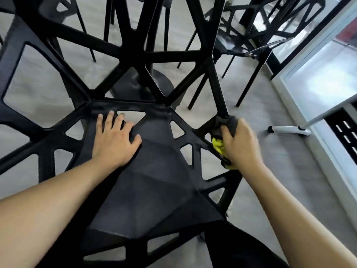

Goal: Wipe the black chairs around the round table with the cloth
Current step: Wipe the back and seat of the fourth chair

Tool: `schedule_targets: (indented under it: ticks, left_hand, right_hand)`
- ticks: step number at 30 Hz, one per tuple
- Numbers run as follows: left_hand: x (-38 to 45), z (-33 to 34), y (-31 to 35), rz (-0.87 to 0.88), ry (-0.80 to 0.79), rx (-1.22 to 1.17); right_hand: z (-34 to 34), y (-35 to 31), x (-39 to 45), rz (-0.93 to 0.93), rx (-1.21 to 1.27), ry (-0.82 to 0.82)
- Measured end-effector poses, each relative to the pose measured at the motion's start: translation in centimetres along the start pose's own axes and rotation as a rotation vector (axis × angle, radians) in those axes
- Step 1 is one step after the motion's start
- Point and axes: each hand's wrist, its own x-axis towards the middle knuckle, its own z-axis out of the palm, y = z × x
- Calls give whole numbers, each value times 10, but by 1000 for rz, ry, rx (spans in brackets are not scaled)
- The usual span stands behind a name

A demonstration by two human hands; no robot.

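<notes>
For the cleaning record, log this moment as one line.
left hand: flat on chair seat | right hand: grips cloth against chair frame strut | step: wiping

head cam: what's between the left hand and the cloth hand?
Bare chair seat with two triangular cut-outs; nothing on it. Left hand flat, right hand gripping cloth.

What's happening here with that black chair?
A person is cleaning a black chair. The left hand lies flat on the seat, steadying it. The right hand grips a grey and yellow cloth, wrapped round the frame where the backrest meets the seat's right edge. More black chairs stand beyond.
</notes>
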Motion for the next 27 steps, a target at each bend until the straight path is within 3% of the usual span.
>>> schedule_targets:
  ticks: [4, 10, 20, 24, 27]
  left_hand:
    - [-1, 0, -1, 13, 4, -3]
    - [2, -1, -2, 35, 11, -25]
    - [7, 0, 0, 28, 21, -14]
    - [7, 1, 2, 9, 37, -33]
    - [6, 2, 1, 12, 50, -26]
  right_hand:
    - [-5, 38, -54, 8, -30, -44]
    - [-4, 28, -31, -77, -111, -23]
    - [36, -81, 122, -196, -77, 364]
    - [49, -71, 103, -548, -43, 538]
    - [94, -66, 81, -827, -126, 284]
